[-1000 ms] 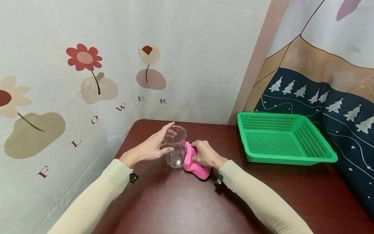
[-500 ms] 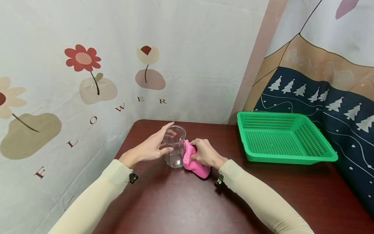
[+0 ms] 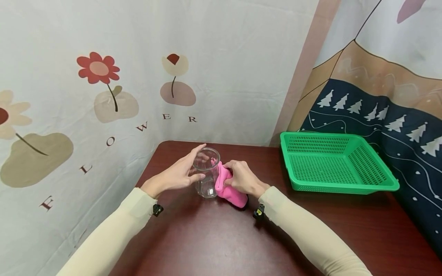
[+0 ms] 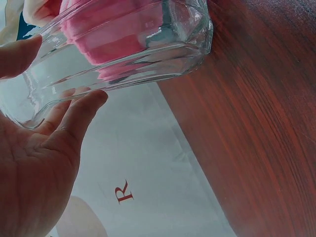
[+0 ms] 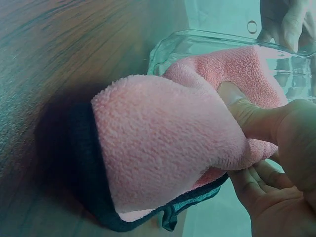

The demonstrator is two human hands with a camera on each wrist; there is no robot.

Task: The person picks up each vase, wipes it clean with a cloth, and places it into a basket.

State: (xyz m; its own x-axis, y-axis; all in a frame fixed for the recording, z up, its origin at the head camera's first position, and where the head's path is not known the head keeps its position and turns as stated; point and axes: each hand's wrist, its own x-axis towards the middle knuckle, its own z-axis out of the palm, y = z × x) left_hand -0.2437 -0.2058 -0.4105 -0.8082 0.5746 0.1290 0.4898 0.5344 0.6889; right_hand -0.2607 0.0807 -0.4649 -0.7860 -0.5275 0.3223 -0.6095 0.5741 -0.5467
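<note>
A clear glass jar with a flared rim stands upright on the table. My left hand holds it near the top, thumb on the near side and fingers round the far side. Against the jar's right side lies a pink fluffy cloth, bunched up in my right hand. In the right wrist view, the thumb presses into the folds of the cloth, and its dark edging with a small loop hangs at the lower end. Through the glass jar in the left wrist view, the pink cloth shows behind the wall.
A green perforated plastic basket stands at the right back of the dark red-brown table. Printed cloth walls with a flower design and white trees close off the back and sides.
My right hand has slid the pink cloth slightly upward along the jar's side, so its upper end now shows by the rim. My left hand and the jar stay in place.
</note>
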